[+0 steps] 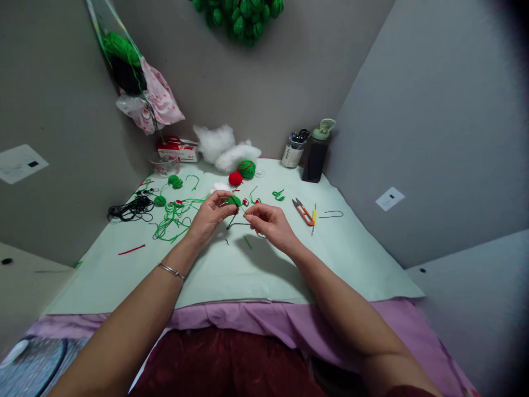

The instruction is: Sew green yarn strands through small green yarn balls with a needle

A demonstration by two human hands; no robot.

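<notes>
My left hand (212,215) pinches a small green crocheted piece (233,201) between thumb and fingers, raised over the tabletop. Close by on its right, my right hand (268,221) is closed, thumb against forefinger, on a thin needle that points towards the green piece; its tip is too small to make out. A dark strand of yarn (237,224) hangs in a loop between the two hands. Just beyond the fingers lie small red-and-white pieces (245,202), partly hidden.
Green yarn scraps (169,223) and a black yarn tangle (132,208) lie left. Behind are a red ball (235,178), a green ball (247,169) and white stuffing (217,144). Orange snips (303,212), a yellow-handled crochet hook (314,216) and a dark bottle (314,157) stand or lie right.
</notes>
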